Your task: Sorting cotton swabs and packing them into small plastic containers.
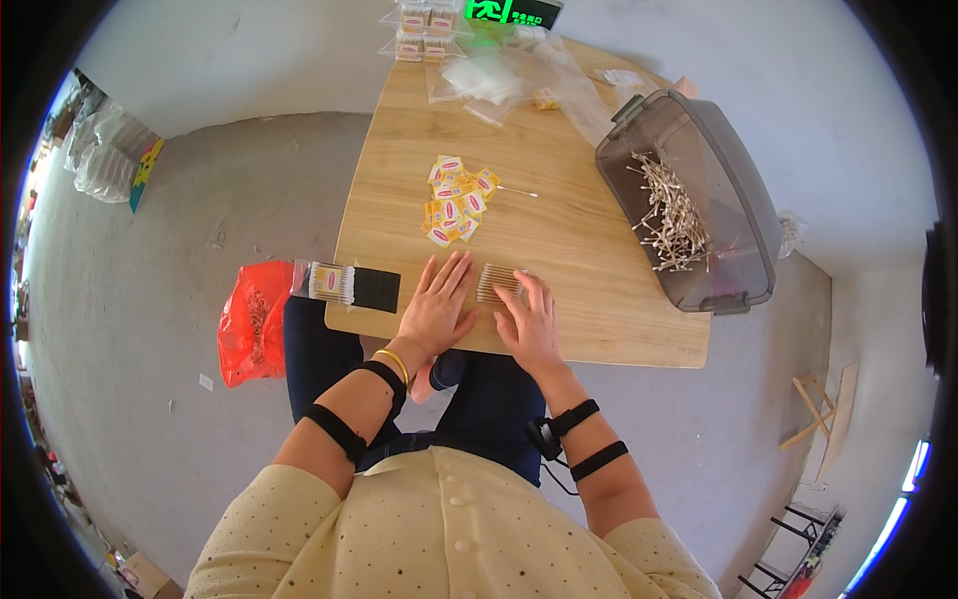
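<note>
A small row of cotton swabs (492,284) lies side by side on the wooden table (559,240) near its front edge. My left hand (436,307) rests flat just left of the row, fingers stretched out and holding nothing. Over the right part of the swabs is my right hand (531,321), its fingers apart and fingertips touching the row or just above it. Left of my left hand, a clear bag with a bundle of swabs and a label (330,283) sits by a black rectangular piece (376,290). Beyond my hands is a loose pile of yellow-and-white cards (456,205).
A single swab (518,191) lies right of the cards. At the right, a grey translucent bin (733,215) lies tilted, with many loose swabs (673,220) inside. Clear plastic bags (499,80) and packed swab bundles (423,45) occupy the far edge. A red bag (257,319) hangs at the left.
</note>
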Demonstrator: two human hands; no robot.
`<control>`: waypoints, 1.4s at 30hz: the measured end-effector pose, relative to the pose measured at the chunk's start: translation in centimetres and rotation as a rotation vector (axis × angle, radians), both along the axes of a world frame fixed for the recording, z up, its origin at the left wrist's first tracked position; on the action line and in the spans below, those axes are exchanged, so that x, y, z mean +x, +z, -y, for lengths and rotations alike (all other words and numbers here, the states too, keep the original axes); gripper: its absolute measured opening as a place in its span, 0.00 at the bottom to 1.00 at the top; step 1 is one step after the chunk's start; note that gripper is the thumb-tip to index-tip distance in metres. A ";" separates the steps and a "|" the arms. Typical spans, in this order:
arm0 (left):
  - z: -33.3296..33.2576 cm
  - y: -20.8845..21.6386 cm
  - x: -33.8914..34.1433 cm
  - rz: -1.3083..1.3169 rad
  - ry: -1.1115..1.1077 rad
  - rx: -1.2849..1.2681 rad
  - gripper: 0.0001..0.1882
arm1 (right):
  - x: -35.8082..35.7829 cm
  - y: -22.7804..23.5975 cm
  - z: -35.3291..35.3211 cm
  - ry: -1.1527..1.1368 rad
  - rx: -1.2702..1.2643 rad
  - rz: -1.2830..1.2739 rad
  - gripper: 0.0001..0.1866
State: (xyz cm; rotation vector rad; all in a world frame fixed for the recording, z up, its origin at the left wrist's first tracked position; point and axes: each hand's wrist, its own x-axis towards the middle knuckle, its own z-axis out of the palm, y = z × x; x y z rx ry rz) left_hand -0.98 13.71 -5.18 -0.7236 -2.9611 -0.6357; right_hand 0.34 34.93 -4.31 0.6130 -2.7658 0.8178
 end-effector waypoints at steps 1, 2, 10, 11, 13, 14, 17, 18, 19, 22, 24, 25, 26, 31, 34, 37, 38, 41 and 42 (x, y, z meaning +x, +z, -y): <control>0.0 0.0 0.0 -0.001 0.000 0.000 0.40 | 0.0 0.0 0.0 0.002 0.001 0.000 0.23; 0.0 0.0 0.0 -0.002 0.000 -0.001 0.40 | -0.1 -0.1 0.0 0.005 0.003 0.001 0.23; 0.0 -0.1 0.0 -0.009 0.001 -0.009 0.39 | -0.6 0.1 0.4 -0.028 -0.039 0.032 0.20; 0.0 -0.1 0.0 -0.008 0.001 -0.019 0.38 | -0.8 0.2 0.4 -0.033 -0.042 0.030 0.20; 0.1 -0.1 0.0 -0.002 0.001 -0.022 0.38 | -1.1 0.1 0.5 -0.039 -0.038 0.025 0.19; 0.1 -0.1 0.0 0.000 0.001 -0.022 0.38 | -1.2 0.0 0.5 -0.039 -0.028 0.021 0.19; 0.0 -0.1 0.0 -0.010 0.000 0.009 0.40 | -1.3 0.0 0.4 -0.037 -0.008 0.024 0.18; 0.0 -0.1 0.0 -0.010 0.001 0.008 0.40 | -1.3 0.1 0.4 -0.035 -0.003 0.028 0.18; 0.0 -0.1 0.0 -0.010 0.003 0.007 0.40 | -1.4 0.0 0.4 -0.032 0.000 0.022 0.17; 0.0 -0.1 0.0 -0.007 0.004 -0.007 0.39 | -1.5 0.1 0.5 -0.028 -0.002 0.006 0.17; 0.0 -0.1 0.0 -0.008 0.003 -0.010 0.39 | -1.6 0.3 0.7 -0.030 -0.016 0.000 0.16; 0.0 -0.1 0.1 -0.010 0.003 -0.006 0.39 | -1.8 0.2 0.7 -0.034 -0.019 -0.002 0.16; 0.0 -0.1 0.1 -0.013 0.002 -0.003 0.40 | -1.9 0.1 0.7 -0.039 -0.024 -0.006 0.16; 0.0 -0.2 0.0 -0.021 -0.001 -0.014 0.40 | -2.2 0.0 0.6 -0.044 -0.007 0.010 0.16; 0.0 -0.1 0.1 -0.017 0.003 -0.013 0.40 | -2.2 0.1 0.6 -0.045 0.004 0.019 0.15; 0.0 -0.1 0.0 -0.020 0.003 -0.005 0.40 | -2.4 0.3 0.7 -0.048 -0.003 0.018 0.15; 0.0 -0.1 0.1 -0.022 0.001 -0.003 0.40 | -2.5 0.3 0.7 -0.051 -0.011 0.014 0.15; 0.0 -0.1 0.1 -0.022 0.002 -0.009 0.40 | -3.0 0.0 0.7 -0.060 -0.011 0.008 0.14; 0.0 0.0 0.1 -0.024 0.001 -0.009 0.40 | -3.1 -0.1 0.6 -0.063 -0.007 0.005 0.15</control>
